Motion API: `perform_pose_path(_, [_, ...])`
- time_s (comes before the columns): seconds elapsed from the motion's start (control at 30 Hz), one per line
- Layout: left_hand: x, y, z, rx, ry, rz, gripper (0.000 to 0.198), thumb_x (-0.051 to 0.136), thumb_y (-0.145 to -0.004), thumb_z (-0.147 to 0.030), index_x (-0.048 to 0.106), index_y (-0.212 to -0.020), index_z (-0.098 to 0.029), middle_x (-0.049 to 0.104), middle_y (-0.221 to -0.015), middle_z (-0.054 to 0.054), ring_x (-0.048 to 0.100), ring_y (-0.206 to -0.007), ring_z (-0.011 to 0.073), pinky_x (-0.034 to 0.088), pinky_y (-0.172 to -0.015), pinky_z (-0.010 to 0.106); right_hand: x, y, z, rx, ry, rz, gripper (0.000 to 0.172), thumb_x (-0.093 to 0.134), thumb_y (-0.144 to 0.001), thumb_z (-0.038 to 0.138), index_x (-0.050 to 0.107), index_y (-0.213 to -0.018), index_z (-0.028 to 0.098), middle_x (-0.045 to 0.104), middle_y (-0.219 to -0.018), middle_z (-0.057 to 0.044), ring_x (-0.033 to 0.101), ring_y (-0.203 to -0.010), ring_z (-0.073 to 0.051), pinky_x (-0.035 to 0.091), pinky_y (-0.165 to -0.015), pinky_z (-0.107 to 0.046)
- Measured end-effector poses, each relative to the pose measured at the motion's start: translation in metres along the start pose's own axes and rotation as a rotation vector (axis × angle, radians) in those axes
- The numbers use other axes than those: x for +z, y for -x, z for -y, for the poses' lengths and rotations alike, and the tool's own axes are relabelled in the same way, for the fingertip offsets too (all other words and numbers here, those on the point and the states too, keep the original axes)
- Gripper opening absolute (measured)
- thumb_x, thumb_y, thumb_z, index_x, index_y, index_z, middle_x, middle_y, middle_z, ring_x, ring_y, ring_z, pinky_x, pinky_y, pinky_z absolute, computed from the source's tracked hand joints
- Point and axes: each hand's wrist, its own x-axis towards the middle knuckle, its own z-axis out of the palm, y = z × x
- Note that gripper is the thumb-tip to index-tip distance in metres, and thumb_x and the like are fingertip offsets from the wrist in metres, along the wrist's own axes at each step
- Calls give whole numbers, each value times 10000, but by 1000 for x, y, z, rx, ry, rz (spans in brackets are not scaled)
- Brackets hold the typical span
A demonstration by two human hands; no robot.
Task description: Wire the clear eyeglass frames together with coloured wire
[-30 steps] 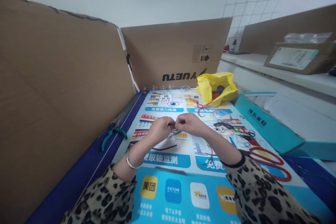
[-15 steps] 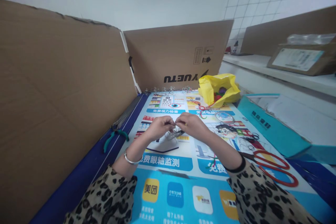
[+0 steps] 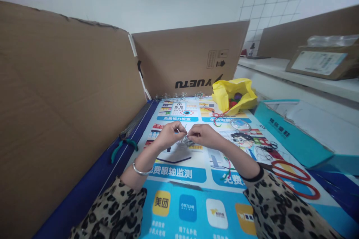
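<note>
My left hand (image 3: 171, 134) and my right hand (image 3: 205, 135) meet over the middle of the printed sheet, thumbs and forefingers pinched and their tips almost touching. Between them is a small tangled piece of thin silvery wire (image 3: 185, 141), partly covered by the fingers; its exact shape is too small to tell. A thin strand stands up between the fingertips. Both hands are closed on this wire piece. On the left wrist sits a silver bangle (image 3: 141, 170).
Green-handled pliers (image 3: 123, 147) lie at left beside wire lengths (image 3: 137, 121). Red-handled scissors (image 3: 297, 179), small black scissors (image 3: 269, 147) and a clear round dish (image 3: 240, 125) are right. Behind stand a yellow bag (image 3: 235, 97), wire pieces (image 3: 183, 95) and cardboard walls (image 3: 185, 56). A teal box (image 3: 294, 134) flanks the sheet.
The wire piece has turned slightly between my fingers, and a strand now shows above the fingertips. My right hand has tilted a little; both arms stay nearly in place.
</note>
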Motion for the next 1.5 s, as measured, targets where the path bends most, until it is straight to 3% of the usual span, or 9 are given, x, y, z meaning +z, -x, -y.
perform_pose_path(0.1, [1,1,0,67,-63,-5,8,551,-689,-161,549,-685,-155,594,-690,-15,535,-674,101,411,-645,217,-2,0,-1,85,-128,-8,146,543,-761,241,660,-707,173,632,-700,-12,564,-651,-130,409,-602,-228])
perform_pose_path(0.27, [6,3,1,151,-162,-3,39,508,-719,-144,540,-722,-165,586,-708,-10,522,-658,99,398,-621,212,0,-2,-3,193,-252,-176,148,535,-734,205,662,-795,159,663,-801,-29,589,-740,-146,441,-679,-249])
perform_pose_path(0.37, [8,4,1,215,-237,-20,64,482,-739,-132,523,-704,-168,571,-716,-4,508,-660,99,391,-622,214,5,-4,-3,198,-393,-112,210,502,-730,166,659,-870,169,666,-806,-19,601,-753,-140,460,-700,-251])
perform_pose_path(0.47, [9,4,2,279,-293,-34,98,461,-746,-117,498,-672,-169,545,-702,-2,485,-643,97,377,-604,214,11,-4,-2,254,-513,-68,233,482,-718,145,653,-874,168,642,-734,0,591,-652,-117,478,-616,-228])
perform_pose_path(0.7, [11,3,6,339,-341,-91,111,444,-746,-93,503,-706,-179,565,-746,15,504,-693,116,389,-635,228,12,-4,-1,303,-571,-16,167,490,-738,196,647,-777,158,608,-660,11,564,-581,-93,479,-570,-209])
perform_pose_path(1.0, [11,6,2,292,-389,-113,107,474,-775,-135,551,-824,-190,599,-775,7,538,-705,114,389,-625,214,12,-2,-1,383,-721,-27,222,590,-734,329,654,-824,136,636,-663,-7,577,-558,-90,470,-538,-206])
perform_pose_path(1.3, [6,5,5,239,-427,-82,107,484,-825,-214,587,-851,-207,646,-828,11,572,-757,127,398,-678,221,14,-5,1,501,-664,-159,84,589,-633,198,614,-702,156,594,-553,26,556,-491,-96,436,-479,-202])
perform_pose_path(1.5, [-3,1,10,271,-515,-57,173,456,-838,-174,604,-911,-228,653,-918,7,585,-853,137,402,-736,225,15,-4,-9,472,-577,-219,80,567,-620,216,611,-669,172,565,-540,30,532,-515,-120,417,-516,-235])
